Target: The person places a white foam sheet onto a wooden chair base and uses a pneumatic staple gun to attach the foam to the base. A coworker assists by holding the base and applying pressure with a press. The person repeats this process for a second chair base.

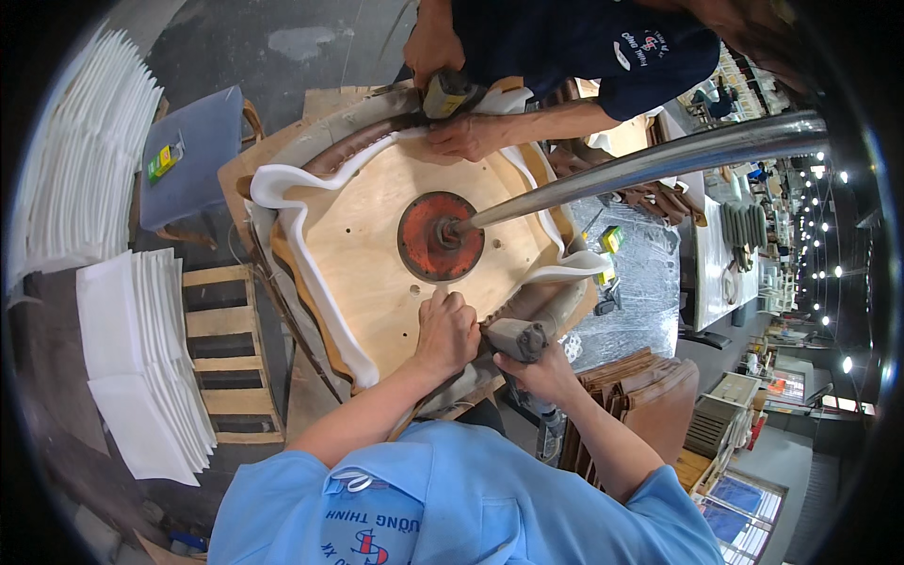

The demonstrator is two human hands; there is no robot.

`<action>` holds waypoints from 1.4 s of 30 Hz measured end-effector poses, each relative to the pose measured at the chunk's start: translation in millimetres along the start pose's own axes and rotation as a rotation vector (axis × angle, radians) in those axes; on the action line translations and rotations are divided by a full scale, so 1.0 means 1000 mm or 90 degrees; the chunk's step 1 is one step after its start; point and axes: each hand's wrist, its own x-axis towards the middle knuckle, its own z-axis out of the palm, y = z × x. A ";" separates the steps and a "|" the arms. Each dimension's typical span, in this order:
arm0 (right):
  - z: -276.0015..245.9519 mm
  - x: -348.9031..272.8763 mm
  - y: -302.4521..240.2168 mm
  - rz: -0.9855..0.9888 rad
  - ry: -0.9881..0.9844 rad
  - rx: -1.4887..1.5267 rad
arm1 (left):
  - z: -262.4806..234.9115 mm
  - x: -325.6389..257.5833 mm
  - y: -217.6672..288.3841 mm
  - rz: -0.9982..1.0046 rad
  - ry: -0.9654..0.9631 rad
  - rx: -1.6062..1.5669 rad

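My right hand (546, 374) grips a grey staple gun (517, 339), its nose at the near edge of a pale plywood seat board (377, 273). Close beside it, my left hand (446, 334) is closed, with curled fingers pressed down at the board's near edge; whatever they pinch is hidden. White foam padding (306, 259) curls up along the board's sides. A brown leather-like cover (551, 299) shows near the gun. On the board's middle sits a round red press plate (424, 226), joined to a slanting metal rod (650, 169).
Across the board, a co-worker's hands (466, 137) work with another staple gun (444, 94). Stacked white sheets (141, 363) and a wooden pallet (221, 353) lie at left. A blue-covered chair (202, 141) stands behind them. Brown panels (650, 386) are piled at right, beside a plastic-covered table (650, 292).
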 end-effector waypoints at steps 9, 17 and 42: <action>0.002 0.009 0.015 -0.034 0.025 0.006 | -0.015 0.009 -0.005 0.057 -0.082 0.050; 0.002 -0.012 0.016 -0.003 0.009 0.090 | -0.006 0.008 -0.009 0.061 -0.042 0.025; 0.019 -0.005 0.008 0.020 -0.005 0.054 | -0.156 -0.058 -0.003 -0.264 0.088 -0.238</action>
